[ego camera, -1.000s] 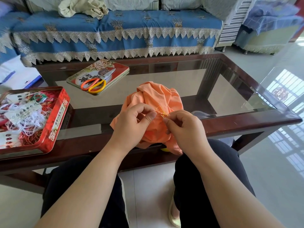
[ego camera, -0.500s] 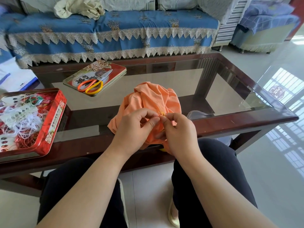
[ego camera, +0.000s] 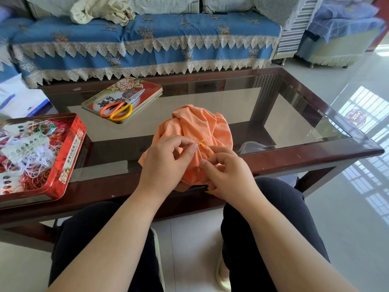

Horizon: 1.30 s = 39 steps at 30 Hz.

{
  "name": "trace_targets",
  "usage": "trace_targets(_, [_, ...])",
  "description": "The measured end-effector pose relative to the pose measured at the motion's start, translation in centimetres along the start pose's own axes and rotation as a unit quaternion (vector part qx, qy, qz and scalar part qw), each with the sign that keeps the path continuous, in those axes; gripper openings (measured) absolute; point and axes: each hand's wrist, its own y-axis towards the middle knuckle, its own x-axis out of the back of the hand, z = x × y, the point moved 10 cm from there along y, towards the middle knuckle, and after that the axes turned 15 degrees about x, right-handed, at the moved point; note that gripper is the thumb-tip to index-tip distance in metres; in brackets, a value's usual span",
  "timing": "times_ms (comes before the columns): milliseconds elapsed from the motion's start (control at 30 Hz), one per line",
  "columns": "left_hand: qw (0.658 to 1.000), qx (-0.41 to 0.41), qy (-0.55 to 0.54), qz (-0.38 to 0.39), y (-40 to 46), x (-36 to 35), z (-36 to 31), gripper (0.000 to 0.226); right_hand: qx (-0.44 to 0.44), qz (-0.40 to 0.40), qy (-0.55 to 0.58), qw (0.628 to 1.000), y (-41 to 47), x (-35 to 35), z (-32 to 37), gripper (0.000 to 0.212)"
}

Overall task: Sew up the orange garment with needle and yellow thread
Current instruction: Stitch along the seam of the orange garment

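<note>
The person is working a stitch midway along the seam of the orange garment (ego camera: 195,131), which is lying bunched on the near edge of the glass-topped desk (ego camera: 294,123) and spilling over its front rail toward the lap. The left hand (ego camera: 168,163) is gripping a fold of the cloth, its thumb and forefinger curled and pinching the fabric just at the stitching spot. The right hand (ego camera: 227,175) is curling its fingers (ego camera: 205,163) around the lower end of the needle (ego camera: 199,151), which is slanting up and to the left toward the left thumb. A short run of yellow thread (ego camera: 202,142) is showing just above the needle's upper end, lying against the cloth between the two hands; how far the tip is sitting in the fabric is too fine to tell.

Judging from this, the needle is being driven or steered through the pinched fold, and the next move is calling for pushing it through, taking it on the far side and drawing the thread snug without puckering the cloth. The left thumb is sitting very near the needle's path, so care is needed there
</note>
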Motion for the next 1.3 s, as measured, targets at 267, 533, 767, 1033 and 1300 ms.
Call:
trace_targets(267, [0.998, -0.048, 0.002, 0.051, -0.4, -1.2, -1.0, 0.008, -0.009, -0.058, 0.032, 0.998, 0.5, 0.7, -0.1, 0.036])
trace_targets(533, [0.996, -0.044, -0.006, 0.072, -0.2, -1.3, -1.0, 0.008, 0.038, -0.058, 0.006, 0.998, 0.6, 0.8, 1.3, 0.026])
trace_targets(767, [0.996, -0.009, -0.039, 0.078, -0.2, -1.1, -0.7, 0.007, 0.049, -0.205, -0.038, 0.977, 0.2, 5.0, 1.5, 0.033])
trace_targets(1033, [0.993, -0.018, -0.046, 0.106, -0.4, -1.6, -0.9, 0.014, 0.002, -0.004, 0.005, 1.000, 3.4, 2.0, 0.8, 0.022])
trace_targets(1300, [0.980, 0.070, -0.055, 0.179, -0.6, -2.6, 0.0, 0.008, 0.018, -0.136, 0.075, 0.988, 5.5, 5.5, 3.4, 0.025])
